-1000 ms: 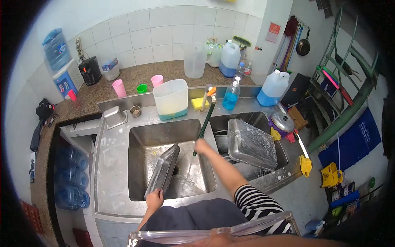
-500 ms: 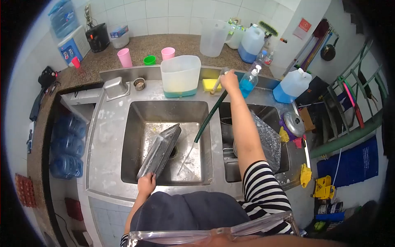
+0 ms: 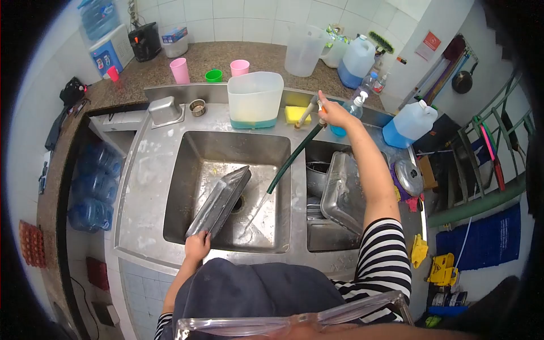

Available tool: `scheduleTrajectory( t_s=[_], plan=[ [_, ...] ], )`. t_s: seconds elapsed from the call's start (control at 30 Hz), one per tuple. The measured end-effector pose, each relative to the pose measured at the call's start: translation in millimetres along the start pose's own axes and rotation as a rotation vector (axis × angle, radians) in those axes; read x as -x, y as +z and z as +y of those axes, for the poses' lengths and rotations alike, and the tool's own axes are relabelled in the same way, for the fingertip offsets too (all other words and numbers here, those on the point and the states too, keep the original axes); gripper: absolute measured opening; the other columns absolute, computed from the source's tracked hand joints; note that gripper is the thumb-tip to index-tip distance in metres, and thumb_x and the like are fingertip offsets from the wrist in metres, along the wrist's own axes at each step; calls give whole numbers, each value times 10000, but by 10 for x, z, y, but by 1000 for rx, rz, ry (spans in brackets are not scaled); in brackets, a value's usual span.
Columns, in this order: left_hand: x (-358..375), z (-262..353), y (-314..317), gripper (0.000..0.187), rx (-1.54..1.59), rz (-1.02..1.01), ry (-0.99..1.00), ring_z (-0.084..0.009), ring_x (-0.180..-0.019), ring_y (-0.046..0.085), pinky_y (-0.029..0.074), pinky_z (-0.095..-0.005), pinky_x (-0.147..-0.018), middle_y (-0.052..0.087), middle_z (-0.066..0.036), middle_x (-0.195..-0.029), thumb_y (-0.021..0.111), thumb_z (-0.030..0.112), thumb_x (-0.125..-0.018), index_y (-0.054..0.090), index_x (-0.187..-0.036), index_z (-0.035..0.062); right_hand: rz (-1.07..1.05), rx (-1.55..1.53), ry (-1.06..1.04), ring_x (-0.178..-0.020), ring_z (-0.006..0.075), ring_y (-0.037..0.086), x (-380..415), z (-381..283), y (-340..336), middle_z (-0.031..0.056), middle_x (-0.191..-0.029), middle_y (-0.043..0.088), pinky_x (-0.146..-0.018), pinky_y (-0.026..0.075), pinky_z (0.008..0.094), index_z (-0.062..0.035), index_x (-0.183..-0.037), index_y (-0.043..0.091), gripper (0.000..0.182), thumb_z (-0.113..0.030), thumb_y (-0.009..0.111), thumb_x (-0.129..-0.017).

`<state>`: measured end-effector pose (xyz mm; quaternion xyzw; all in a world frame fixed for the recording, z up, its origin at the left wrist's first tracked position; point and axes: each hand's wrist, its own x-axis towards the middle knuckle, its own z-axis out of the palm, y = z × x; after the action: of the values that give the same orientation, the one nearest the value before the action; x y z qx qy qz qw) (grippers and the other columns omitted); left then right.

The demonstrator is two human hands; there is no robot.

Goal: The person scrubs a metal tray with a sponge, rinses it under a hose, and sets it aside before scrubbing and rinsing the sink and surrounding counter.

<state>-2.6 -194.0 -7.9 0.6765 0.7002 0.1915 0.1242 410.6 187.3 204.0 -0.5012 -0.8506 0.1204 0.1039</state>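
My left hand [image 3: 198, 246] grips the lower end of a rectangular metal pan [image 3: 220, 199], which stands tilted on its side in the left sink basin [image 3: 190, 164]. My right hand [image 3: 335, 115] is closed around the tap [image 3: 313, 104] behind the sinks. From the tap a green hose [image 3: 294, 153] hangs into the left basin, and a thin stream of water runs from its end. A yellow sponge [image 3: 297, 114] lies just left of the tap. Partly behind my right hand stands a pump bottle of blue liquid [image 3: 356, 106].
The right basin holds another metal pan [image 3: 338, 192] and a pot [image 3: 316, 178]. A plastic container with greenish liquid [image 3: 254, 102] stands behind the left basin. To the right are a blue-liquid jug [image 3: 409, 124] and a lidded pot [image 3: 408, 177].
My right forearm has swung right, uncovering more of the pan in the right basin. My right hand has shifted slightly on the tap. The view has shifted a little; water still runs.
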Motion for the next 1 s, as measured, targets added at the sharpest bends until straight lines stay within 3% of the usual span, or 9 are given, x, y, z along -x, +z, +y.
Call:
scheduleTrajectory(
  t_s=[0.13,0.23,0.33,0.4,0.5,0.57,0.77,0.83,1.0],
  plan=[
    [0,58,-57,162,-10,-6,-8,-340,-578,582,460,-432,-543,587,-166,-617,556,216,-788,583,-761,58,-16,34,-15,-886,370,570,29,-107,-79,268,-943,577,-802,435,403,26,-1312,260,619,-287,499,-834],
    [4,26,-26,149,-14,-17,-28,-337,-577,581,457,-435,-542,583,-161,-609,559,212,-783,580,-772,65,-33,116,-126,-988,343,529,51,-100,-78,248,-1021,551,-844,412,406,15,-1247,373,559,-358,492,-849],
    [4,8,-11,140,-10,-13,-26,-335,-572,580,456,-436,-538,581,-159,-605,562,207,-779,575,-780,68,-32,143,-42,-1096,323,457,131,-174,-115,226,-1114,503,-921,364,405,-5,-1213,431,519,-377,479,-855],
    [-3,-21,12,137,-2,0,-19,-335,-569,580,456,-436,-535,580,-158,-604,563,206,-778,572,-779,69,105,272,-283,-1140,316,418,180,-136,-182,196,-1195,462,-965,332,407,-30,-1212,444,471,-336,493,-857],
    [8,-30,25,134,3,8,-10,-335,-565,579,455,-436,-532,580,-156,-603,566,203,-775,566,-771,70,86,244,-499,-1143,318,419,186,-35,-276,175,-1201,471,-986,316,397,-51,-1218,446,436,-268,518,-847],
    [0,-24,18,133,1,9,-9,-334,-563,579,455,-436,-531,580,-156,-603,567,202,-774,564,-765,70,86,263,-520,-1136,316,430,191,-17,-310,159,-1204,479,-976,333,388,-41,-1207,452,433,-228,539,-826],
    [-1,3,-3,131,-13,11,-16,-338,-563,578,455,-439,-533,584,-154,-608,566,196,-775,572,-770,65,173,476,-644,-942,288,533,21,-22,-180,131,-970,581,-810,423,373,-16,-1005,532,362,-305,551,-788],
    [-1,-11,11,131,-10,13,-9,-340,-562,577,454,-440,-535,585,-154,-608,565,192,-776,575,-772,62,250,513,-408,-833,264,554,-9,-115,-108,108,-823,595,-721,435,373,-30,-847,562,316,-338,552,-779],
    [5,-22,26,132,-8,-8,-15,-340,-563,576,454,-441,-538,583,-159,-608,562,192,-778,573,-771,61,295,605,-226,-779,258,571,-66,-291,5,106,-740,595,-684,448,374,-33,-757,587,337,-365,545,-792]
  ],
)
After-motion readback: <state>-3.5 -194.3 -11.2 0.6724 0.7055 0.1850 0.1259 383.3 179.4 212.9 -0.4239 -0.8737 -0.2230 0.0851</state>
